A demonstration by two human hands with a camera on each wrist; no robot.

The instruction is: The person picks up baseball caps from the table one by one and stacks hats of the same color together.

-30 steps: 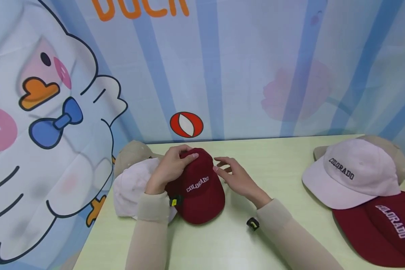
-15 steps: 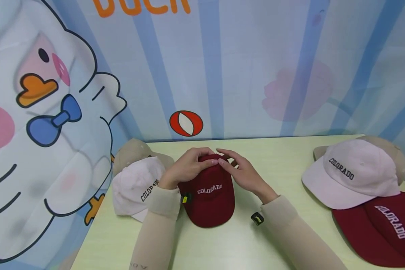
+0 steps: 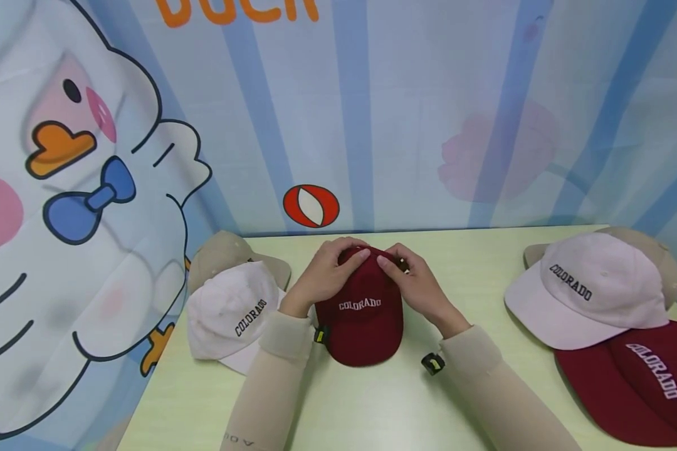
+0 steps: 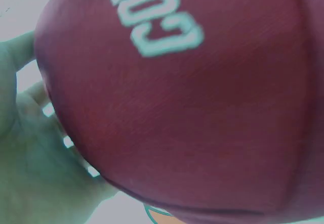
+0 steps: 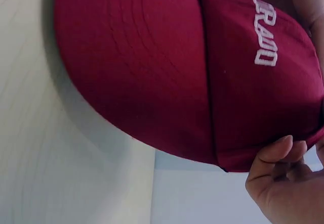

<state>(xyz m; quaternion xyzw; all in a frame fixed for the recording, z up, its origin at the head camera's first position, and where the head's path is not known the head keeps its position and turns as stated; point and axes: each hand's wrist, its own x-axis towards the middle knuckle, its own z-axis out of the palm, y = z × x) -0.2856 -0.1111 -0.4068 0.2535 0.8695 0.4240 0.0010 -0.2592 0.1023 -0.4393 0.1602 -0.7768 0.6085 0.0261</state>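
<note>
Between my two hands is a dark red baseball cap [image 3: 362, 326] with white COLORADO lettering, its brim pointing toward me. My left hand [image 3: 328, 269] grips the upper left of its crown, thumb in front and fingers behind. On the opposite side my right hand [image 3: 420, 285] pinches the upper right of the crown, thumb over the front. The right wrist view shows the thumb and fingers closed on the red fabric at the cap's edge. In the left wrist view the cap's crown [image 4: 177, 107] fills most of the picture, and the left fingers curve behind it.
To the left, a white cap [image 3: 231, 313] overlaps a beige cap [image 3: 220, 257]. At the right, another white cap [image 3: 603, 275] lies over a beige cap [image 3: 662, 263] and a second red cap [image 3: 637, 388]. A printed cloth backdrop [image 3: 406, 125] hangs behind the pale table [image 3: 457, 250].
The red cap has moved right, away from the left white cap, and turned so its brim points straight toward me. My right hand, apart from it before, now pinches it.
</note>
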